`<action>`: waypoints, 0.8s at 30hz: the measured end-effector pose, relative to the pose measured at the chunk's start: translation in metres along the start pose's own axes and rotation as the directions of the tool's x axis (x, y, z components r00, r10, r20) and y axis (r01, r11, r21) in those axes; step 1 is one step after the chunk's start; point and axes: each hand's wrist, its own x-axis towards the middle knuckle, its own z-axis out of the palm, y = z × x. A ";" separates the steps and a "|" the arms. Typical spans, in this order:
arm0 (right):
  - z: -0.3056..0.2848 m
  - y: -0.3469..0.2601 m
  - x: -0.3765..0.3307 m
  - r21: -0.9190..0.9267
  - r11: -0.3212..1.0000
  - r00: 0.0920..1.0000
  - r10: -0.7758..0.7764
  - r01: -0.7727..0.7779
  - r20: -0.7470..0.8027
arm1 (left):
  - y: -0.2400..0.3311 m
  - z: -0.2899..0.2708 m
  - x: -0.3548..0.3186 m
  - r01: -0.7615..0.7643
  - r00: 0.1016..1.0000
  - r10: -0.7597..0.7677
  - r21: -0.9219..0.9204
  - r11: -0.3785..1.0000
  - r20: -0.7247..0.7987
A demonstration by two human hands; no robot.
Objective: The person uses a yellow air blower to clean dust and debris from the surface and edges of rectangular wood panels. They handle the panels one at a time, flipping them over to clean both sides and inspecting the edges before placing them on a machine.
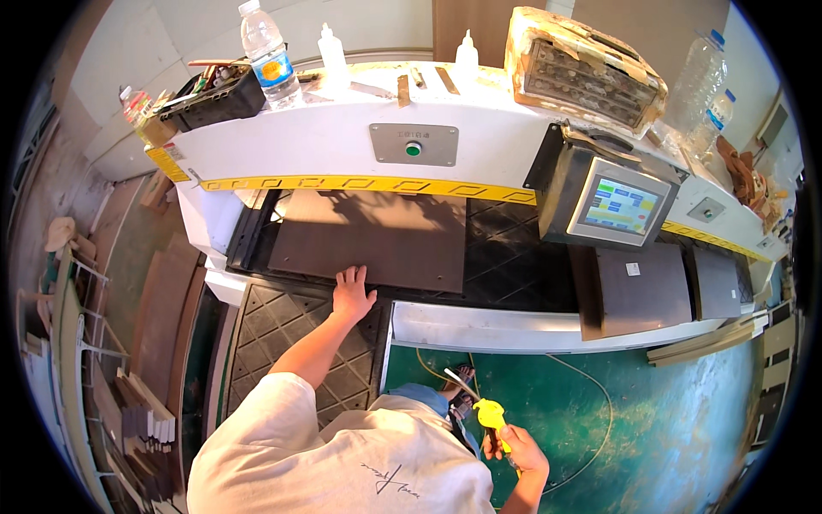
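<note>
My left hand (351, 295) reaches forward with its fingers stretched out, the fingertips on the near edge of a dark brown panel (385, 244). That panel lies flat on the black bed of a white machine, its far side under the machine's beam, and small holes show near its front corners. Low on the right, by my side, my right hand (517, 452) is closed around a yellow air blow gun (491, 414). The gun's thin pale nozzle points up and to the left.
Bottles, a black tool box (214, 104) and a worn drawer case (591, 73) stand on the beam (342, 128). A touch screen (622, 204) hangs from it at right. More brown panels (644, 287) lie on the right. A thin hose (610, 403) loops over the green floor.
</note>
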 end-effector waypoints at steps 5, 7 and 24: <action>0.009 -0.012 -0.005 0.055 0.998 0.993 -0.011 0.018 -0.114 | -0.015 -0.011 0.030 -0.009 0.999 0.006 -0.078 0.997 -0.034; 0.005 -0.012 -0.004 0.035 0.997 0.997 -0.064 0.065 -0.037 | -0.018 -0.010 0.042 -0.059 0.994 0.046 -0.130 0.990 -0.101; -0.004 -0.015 0.054 0.069 0.989 0.964 -0.111 0.131 -0.241 | 0.090 -0.007 -0.061 0.133 0.979 -0.087 -0.254 0.958 0.184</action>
